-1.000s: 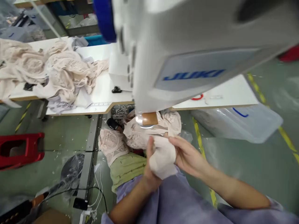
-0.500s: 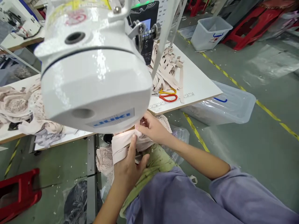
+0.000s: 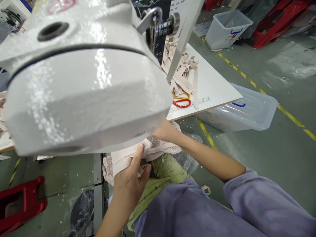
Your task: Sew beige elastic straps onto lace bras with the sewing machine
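My left hand (image 3: pixel 130 177) is on a beige lace bra (image 3: pixel 122 161) below the front of a white sewing machine head (image 3: pixel 91 98). Its index finger is stretched over the smooth band, its thumb sits apart, and its other fingers go under the fabric. On the right side of the bra, by a lace part (image 3: pixel 155 141), is my right hand (image 3: pixel 166 131). The machine head covers its fingers, so their grip cannot be seen. The needle area is also hidden by the machine. Part of the bra hangs over my lap.
Scissors with red and yellow handles (image 3: pixel 182 103) lie by a ruler strip on the white table (image 3: pixel 217 89), near a pile of beige straps (image 3: pixel 184 70). Beyond the table edge is a lidded clear bin (image 3: pixel 256 108). A red stool (image 3: pixel 23 204) stands at lower left.
The machine head looks larger and nearer as my view has moved closer. My right hand's fingers, earlier seen pinching at the fabric, are now behind it. My left hand stays on the band.
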Tool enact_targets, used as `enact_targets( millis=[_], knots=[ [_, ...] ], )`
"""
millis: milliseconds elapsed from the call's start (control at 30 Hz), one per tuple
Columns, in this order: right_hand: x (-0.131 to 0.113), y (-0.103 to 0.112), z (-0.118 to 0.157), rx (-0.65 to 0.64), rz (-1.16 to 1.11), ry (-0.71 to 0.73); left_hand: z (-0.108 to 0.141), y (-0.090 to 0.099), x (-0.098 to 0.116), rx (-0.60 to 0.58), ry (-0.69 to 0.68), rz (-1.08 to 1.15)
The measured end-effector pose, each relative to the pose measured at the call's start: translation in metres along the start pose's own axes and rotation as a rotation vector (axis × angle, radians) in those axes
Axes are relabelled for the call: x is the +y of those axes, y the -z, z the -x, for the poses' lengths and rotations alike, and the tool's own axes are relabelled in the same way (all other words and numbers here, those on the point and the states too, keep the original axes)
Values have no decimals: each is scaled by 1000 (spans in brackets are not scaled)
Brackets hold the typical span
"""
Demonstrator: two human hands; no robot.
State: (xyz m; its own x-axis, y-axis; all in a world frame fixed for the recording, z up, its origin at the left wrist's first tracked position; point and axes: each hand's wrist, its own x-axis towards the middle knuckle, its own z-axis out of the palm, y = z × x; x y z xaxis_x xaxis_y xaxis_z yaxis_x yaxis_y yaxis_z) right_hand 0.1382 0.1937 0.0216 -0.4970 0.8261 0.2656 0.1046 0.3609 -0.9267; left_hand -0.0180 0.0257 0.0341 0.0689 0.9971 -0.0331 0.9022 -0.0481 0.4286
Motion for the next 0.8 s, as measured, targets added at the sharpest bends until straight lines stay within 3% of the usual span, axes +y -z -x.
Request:
enact_targets(
  millis=[200,400,800],
  knots=[
    [4,4,-3,-41,64,58,1,2,-4,15,32,-17],
    [-4,0,-12,-56,203,1,-7,11,-8,-11,57,0],
    [-7,2,-15,-97,189,-2,-6,10,-8,-39,37,-9]
  ],
)
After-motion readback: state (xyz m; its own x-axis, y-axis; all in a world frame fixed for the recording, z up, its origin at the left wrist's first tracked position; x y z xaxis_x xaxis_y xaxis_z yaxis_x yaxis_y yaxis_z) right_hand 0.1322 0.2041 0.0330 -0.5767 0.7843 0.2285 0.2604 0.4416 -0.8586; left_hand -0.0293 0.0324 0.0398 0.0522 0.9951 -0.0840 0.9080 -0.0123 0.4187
